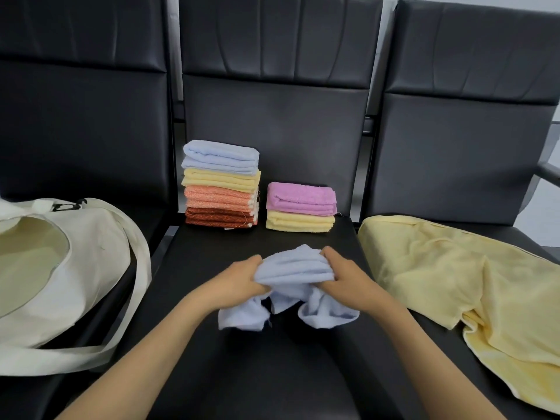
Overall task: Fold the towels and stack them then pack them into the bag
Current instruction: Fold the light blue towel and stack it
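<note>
Item: light blue towel [294, 268]. Unfolded and bunched, held just above the middle seat of the bench [272, 374], two loose ends hanging toward the seat.

Item: left hand [239, 286]. Fingers curled round the towel's left side.

Item: right hand [348, 280]. Fingers curled round the towel's right side, the two hands close together.

Item: tall stack [221, 183]. Four folded towels, blue on yellow on orange on rust, at the back of the middle seat.

Item: short stack [300, 207]. Two folded towels, purple on yellow, just beside the tall stack on its right.

Item: yellow towel [439, 268]. Unfolded, lying rumpled across the right seat.

Item: bag [91, 253]. Cream cloth, on the left seat, mouth open, strap trailing over the seat edge. No towel was visible inside.

Status, as judged: folding was well past halfway, with six towels folded and stacked. The blue one in hand looked barely begun and the yellow one was untouched. Packing into the bag had not started.
</note>
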The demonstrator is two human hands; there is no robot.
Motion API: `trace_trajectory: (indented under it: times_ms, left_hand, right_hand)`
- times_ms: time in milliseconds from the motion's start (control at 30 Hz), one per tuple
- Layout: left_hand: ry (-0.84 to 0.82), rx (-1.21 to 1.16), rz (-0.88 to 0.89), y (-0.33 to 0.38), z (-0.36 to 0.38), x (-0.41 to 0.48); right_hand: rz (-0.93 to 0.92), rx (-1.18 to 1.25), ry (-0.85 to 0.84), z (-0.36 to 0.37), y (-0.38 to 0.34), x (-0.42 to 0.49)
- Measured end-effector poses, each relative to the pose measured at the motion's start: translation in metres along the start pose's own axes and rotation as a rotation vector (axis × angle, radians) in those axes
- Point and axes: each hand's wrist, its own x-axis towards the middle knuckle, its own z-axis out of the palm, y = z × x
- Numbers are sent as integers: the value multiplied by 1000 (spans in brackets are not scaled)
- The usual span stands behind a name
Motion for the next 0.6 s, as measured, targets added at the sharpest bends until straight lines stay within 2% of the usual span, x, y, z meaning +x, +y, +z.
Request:
trace_trajectory:
  times_ms: [100,167,233,300,400,533,600]
  left_hand:
    - [48,-243,35,8,-13,-5]
    - [64,-262,54,10,-23,-8]
    - [-4,-63,43,9,-30,-11]
    - [-144,195,-41,4,-25,-12]
    - [-275,394,-172,-15,-3,-3]
    - [-205,370,-168,-26,9,9]
    - [-169,280,-183,-28,11,9]
  right_hand:
    - [-39,71,9,-16,-11,-5]
    - [-32,-13,-22,-23,-15,-7]
    - [29,-190,-111,-22,-17,-9]
    - [138,-343,-264,-13,-15,-9]
    - [265,-385,-455,5,-13,-9]
    - [239,-358,-307,18,-7,0]
    - [228,-380,-316,22,1,5]
